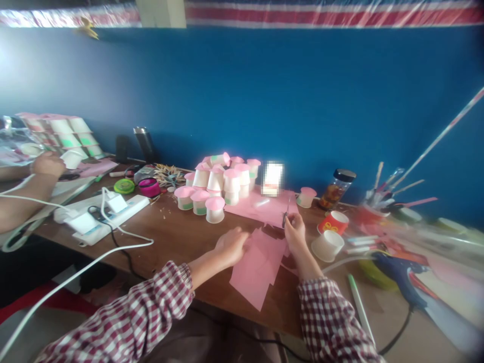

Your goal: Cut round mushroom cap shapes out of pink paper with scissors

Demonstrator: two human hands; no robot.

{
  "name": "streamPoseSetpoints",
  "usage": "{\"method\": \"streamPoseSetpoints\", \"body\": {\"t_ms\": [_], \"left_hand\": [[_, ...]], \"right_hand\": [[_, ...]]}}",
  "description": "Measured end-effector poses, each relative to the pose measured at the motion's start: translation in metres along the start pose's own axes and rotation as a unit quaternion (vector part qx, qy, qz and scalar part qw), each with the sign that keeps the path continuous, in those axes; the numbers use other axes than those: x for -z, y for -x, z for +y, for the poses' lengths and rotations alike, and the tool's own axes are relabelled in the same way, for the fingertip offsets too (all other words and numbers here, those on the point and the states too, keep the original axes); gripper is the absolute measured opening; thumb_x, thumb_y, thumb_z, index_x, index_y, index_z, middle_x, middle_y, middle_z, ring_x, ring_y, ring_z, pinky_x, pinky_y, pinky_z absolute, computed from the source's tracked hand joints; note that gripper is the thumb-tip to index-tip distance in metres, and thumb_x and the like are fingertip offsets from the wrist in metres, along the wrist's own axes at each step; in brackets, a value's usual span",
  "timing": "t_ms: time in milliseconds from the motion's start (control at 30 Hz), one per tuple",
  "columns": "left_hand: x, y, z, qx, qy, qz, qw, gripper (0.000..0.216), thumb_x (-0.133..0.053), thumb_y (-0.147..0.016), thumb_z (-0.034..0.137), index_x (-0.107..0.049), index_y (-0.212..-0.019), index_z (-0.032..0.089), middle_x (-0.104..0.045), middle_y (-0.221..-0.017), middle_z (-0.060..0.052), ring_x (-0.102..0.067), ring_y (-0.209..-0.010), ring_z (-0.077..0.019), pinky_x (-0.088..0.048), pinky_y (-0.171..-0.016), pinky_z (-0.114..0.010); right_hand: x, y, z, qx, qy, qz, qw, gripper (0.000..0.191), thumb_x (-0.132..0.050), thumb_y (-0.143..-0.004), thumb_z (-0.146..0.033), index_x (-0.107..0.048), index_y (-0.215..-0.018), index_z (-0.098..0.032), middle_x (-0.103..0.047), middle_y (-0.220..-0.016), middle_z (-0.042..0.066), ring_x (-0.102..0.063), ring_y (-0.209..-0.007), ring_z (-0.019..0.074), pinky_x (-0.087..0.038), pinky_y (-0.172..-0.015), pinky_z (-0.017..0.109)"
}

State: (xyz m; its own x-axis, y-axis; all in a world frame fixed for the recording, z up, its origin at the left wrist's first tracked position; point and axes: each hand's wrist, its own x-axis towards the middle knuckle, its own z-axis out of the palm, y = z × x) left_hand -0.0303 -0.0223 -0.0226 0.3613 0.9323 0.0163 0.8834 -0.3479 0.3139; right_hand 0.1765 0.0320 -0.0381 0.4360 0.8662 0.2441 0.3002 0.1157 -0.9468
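My left hand [233, 245] is closed at the upper left edge of a cut pink paper sheet [259, 272], which reaches down over the front of the brown table. Its fingertips are mostly hidden from me. In my right hand [295, 232] is a pair of scissors [289, 207], blades pointing up and away; the handles are largely covered by my fingers. Beyond both hands lies a larger pink paper [278, 205] with a small white object [261, 202] on it. White paper cups with pink tops [215, 209] are grouped and stacked to the left of that paper.
On the right stand a white cup [328, 246], a red cup [336, 222], a jar [337, 189] and a glue gun [401, 277]. At left are a power strip [124, 217] with white cables and another person's hand [48, 165] beside a cup stack [71, 133].
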Motion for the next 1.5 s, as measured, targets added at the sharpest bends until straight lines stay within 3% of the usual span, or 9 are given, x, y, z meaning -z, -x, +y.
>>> {"method": "streamPoseSetpoints", "body": {"t_ms": [167, 333, 533, 667, 867, 1167, 1367, 1500], "left_hand": [[-0.004, 0.010, 0.007, 0.013, -0.034, 0.045, 0.998, 0.024, -0.047, -0.085, 0.036, -0.058, -0.101, 0.023, -0.055, -0.099, -0.007, -0.055, -0.095, -0.0236, -0.046, -0.077, -0.034], [-0.003, 0.011, 0.006, 0.024, -0.005, 0.023, 0.999, 0.030, -0.058, -0.077, 0.045, -0.057, -0.097, 0.022, -0.054, -0.101, -0.007, -0.055, -0.095, -0.0242, -0.046, -0.078, -0.035], [-0.005, 0.011, -0.001, 0.022, 0.012, 0.046, 0.999, 0.025, -0.054, -0.080, 0.036, -0.057, -0.098, 0.019, -0.056, -0.101, -0.008, -0.056, -0.094, -0.0241, -0.045, -0.083, -0.035], [-0.003, 0.013, 0.000, 0.015, -0.002, 0.036, 0.999, 0.020, -0.047, -0.083, 0.028, -0.058, -0.095, 0.016, -0.057, -0.100, -0.011, -0.056, -0.094, -0.0248, -0.044, -0.084, -0.035], [0.006, 0.010, 0.003, 0.038, 0.010, 0.000, 0.999, 0.042, -0.055, -0.077, 0.049, -0.056, -0.098, 0.013, -0.056, -0.104, -0.015, -0.055, -0.099, -0.0297, -0.044, -0.085, -0.038], [0.016, 0.004, -0.002, 0.052, 0.038, -0.044, 0.997, 0.025, -0.059, -0.075, 0.039, -0.057, -0.089, 0.018, -0.061, -0.100, -0.010, -0.059, -0.093, -0.0240, -0.046, -0.079, -0.031], [0.018, 0.005, -0.005, 0.061, 0.069, -0.054, 0.994, 0.056, -0.067, -0.059, 0.057, -0.055, -0.099, 0.019, -0.058, -0.110, -0.011, -0.057, -0.099, -0.0281, -0.046, -0.078, -0.033], [0.022, 0.003, -0.003, 0.065, 0.070, -0.067, 0.993, 0.052, -0.069, -0.059, 0.053, -0.057, -0.096, 0.018, -0.059, -0.109, -0.011, -0.058, -0.097, -0.0280, -0.047, -0.075, -0.032]], "right_hand": [[-0.001, -0.001, 0.000, 0.006, 0.004, 0.009, 1.000, 0.026, -0.061, -0.067, -0.044, -0.050, -0.067, -0.020, -0.047, -0.057, -0.003, -0.043, -0.053, 0.0129, -0.034, -0.049, 0.025], [-0.001, 0.001, 0.000, 0.016, 0.002, 0.001, 1.000, 0.028, -0.061, -0.065, -0.046, -0.050, -0.064, -0.020, -0.046, -0.054, -0.003, -0.041, -0.050, 0.0130, -0.032, -0.048, 0.026], [-0.001, -0.001, 0.005, 0.007, 0.025, -0.011, 1.000, 0.028, -0.060, -0.060, -0.045, -0.051, -0.069, -0.021, -0.049, -0.055, -0.002, -0.043, -0.049, 0.0148, -0.032, -0.046, 0.027], [-0.001, 0.001, 0.002, 0.005, 0.071, -0.019, 0.997, 0.030, -0.057, -0.059, -0.049, -0.052, -0.068, -0.021, -0.050, -0.056, 0.000, -0.046, -0.052, 0.0169, -0.034, -0.048, 0.028], [0.000, 0.007, -0.011, 0.006, 0.093, -0.018, 0.995, 0.030, -0.056, -0.056, -0.050, -0.050, -0.065, -0.021, -0.051, -0.059, 0.001, -0.046, -0.054, 0.0169, -0.035, -0.050, 0.029], [0.003, 0.005, -0.009, 0.023, 0.097, -0.017, 0.995, 0.031, -0.056, -0.056, -0.049, -0.050, -0.066, -0.020, -0.051, -0.059, 0.001, -0.046, -0.054, 0.0161, -0.036, -0.051, 0.029], [0.001, 0.005, -0.006, 0.037, 0.092, -0.022, 0.995, 0.033, -0.056, -0.058, -0.050, -0.049, -0.068, -0.020, -0.052, -0.061, 0.001, -0.048, -0.057, 0.0171, -0.037, -0.053, 0.028], [0.001, 0.004, -0.005, 0.032, 0.094, -0.025, 0.995, 0.033, -0.055, -0.058, -0.052, -0.049, -0.067, -0.020, -0.051, -0.060, 0.001, -0.049, -0.057, 0.0175, -0.038, -0.053, 0.029]]}}
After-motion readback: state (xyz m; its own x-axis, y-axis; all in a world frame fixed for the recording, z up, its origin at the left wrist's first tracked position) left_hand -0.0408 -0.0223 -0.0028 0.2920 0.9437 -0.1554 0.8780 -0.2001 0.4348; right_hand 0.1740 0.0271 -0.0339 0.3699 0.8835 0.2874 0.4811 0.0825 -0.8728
